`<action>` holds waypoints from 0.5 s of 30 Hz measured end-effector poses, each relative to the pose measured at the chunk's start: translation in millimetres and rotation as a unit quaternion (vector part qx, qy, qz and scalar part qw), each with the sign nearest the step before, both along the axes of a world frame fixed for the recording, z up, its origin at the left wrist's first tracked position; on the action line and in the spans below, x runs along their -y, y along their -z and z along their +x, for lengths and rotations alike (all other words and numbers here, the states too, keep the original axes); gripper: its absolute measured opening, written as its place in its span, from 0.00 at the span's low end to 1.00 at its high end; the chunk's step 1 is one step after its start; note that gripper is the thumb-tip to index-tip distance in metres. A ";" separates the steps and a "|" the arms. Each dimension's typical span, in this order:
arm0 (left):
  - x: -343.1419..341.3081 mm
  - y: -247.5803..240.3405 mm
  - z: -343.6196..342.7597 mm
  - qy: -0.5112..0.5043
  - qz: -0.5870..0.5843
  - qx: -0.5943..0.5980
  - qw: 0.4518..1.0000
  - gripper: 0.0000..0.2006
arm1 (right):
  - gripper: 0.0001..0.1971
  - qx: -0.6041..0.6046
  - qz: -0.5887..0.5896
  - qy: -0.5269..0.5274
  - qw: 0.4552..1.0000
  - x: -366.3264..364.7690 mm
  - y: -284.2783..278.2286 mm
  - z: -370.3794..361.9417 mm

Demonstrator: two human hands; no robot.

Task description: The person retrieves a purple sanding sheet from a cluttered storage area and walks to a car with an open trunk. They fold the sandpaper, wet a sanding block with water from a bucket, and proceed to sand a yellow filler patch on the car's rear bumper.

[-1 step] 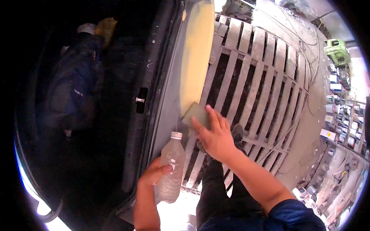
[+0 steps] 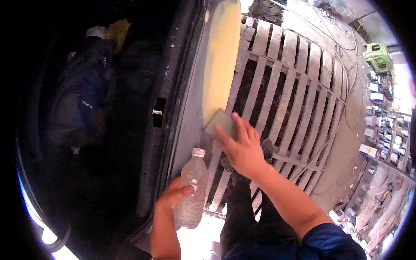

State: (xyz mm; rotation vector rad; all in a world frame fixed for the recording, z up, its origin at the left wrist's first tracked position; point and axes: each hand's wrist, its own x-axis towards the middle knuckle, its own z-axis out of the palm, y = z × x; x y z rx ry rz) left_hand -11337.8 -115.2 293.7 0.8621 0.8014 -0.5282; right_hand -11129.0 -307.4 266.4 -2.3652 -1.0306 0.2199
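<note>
My left hand (image 2: 174, 195) is closed around a clear plastic bottle (image 2: 195, 203) with cloudy liquid and a white cap. From the cap a thin pale streak, seemingly liquid, runs toward the grey panel. My right hand (image 2: 245, 147) presses a flat grey-green sanding block (image 2: 222, 124) against the near end of a yellow filler patch (image 2: 222, 56). That patch covers the outer edge of the grey car panel (image 2: 187, 119), along an open trunk. The block's underside and the fingertips on its far side are hidden.
To the left, the dark trunk (image 2: 125, 173) holds a dark blue bag (image 2: 89, 102). A slatted wooden pallet (image 2: 281, 99) lies below, with my shoes at it. Hoses (image 2: 346, 65) cross the floor. At the right are a green crate (image 2: 378, 57) and several cans (image 2: 383, 138).
My right hand and the sanding block have shifted slightly up along the panel, and the block has turned a little. The left hand and bottle stay in place.
</note>
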 end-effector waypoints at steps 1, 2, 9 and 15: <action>-0.7 0.2 -1.1 -0.001 0.005 -0.008 1.000 0.27 | 0.28 0.004 -0.007 0.005 1.000 -7.5 -4.4 9.2; -2.1 0.5 -2.8 0.000 -0.001 -0.005 1.000 0.27 | 0.28 0.008 -0.014 0.011 1.000 -14.2 -8.7 19.0; -7.4 2.5 -1.2 0.035 -0.008 0.010 0.999 0.28 | 0.31 -0.003 -0.026 -0.012 1.000 4.8 1.4 -27.4; -2.6 -3.0 2.0 0.014 -0.023 0.007 1.000 0.29 | 0.31 0.011 -0.019 0.009 1.000 -24.7 -11.6 23.8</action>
